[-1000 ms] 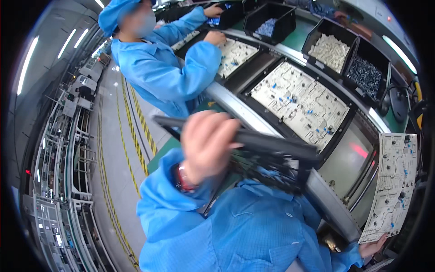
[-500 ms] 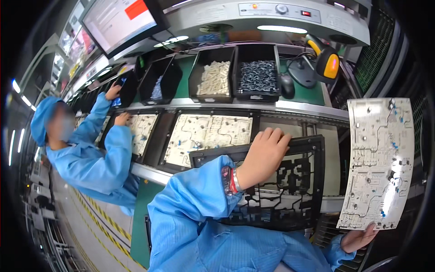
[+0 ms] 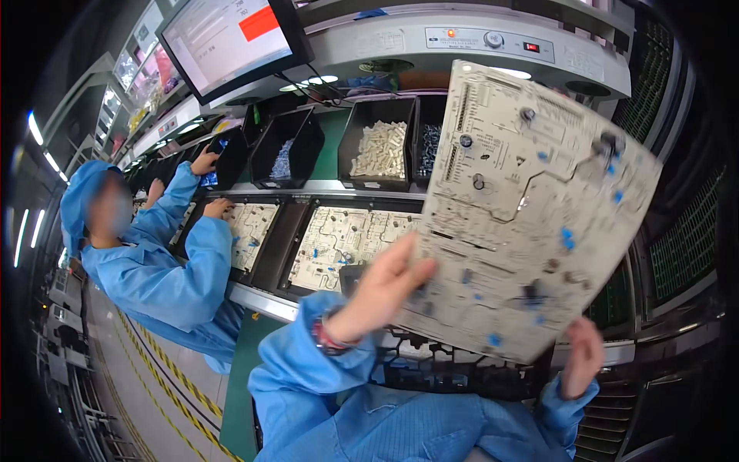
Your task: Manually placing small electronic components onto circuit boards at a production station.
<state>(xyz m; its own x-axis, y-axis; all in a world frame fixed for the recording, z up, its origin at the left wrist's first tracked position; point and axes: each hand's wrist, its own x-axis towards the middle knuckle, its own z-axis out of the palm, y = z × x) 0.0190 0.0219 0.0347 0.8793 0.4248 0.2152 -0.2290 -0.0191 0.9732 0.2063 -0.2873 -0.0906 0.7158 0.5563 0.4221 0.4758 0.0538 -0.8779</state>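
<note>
The left hand (image 3: 382,291) pinches the circuit board (image 3: 519,223) leftward, long axis slanting up-right. The right hand (image 3: 583,358) half-curls by its lower-right corner; whether gripping (from here) I can't tell.

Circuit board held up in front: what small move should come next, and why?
Probably steady the circuit board at its lower right edge with the right grip: the left grip holds its left edge, the right one's contact is unclear, and the tilted board partly hides the black cut-out frame.
</note>
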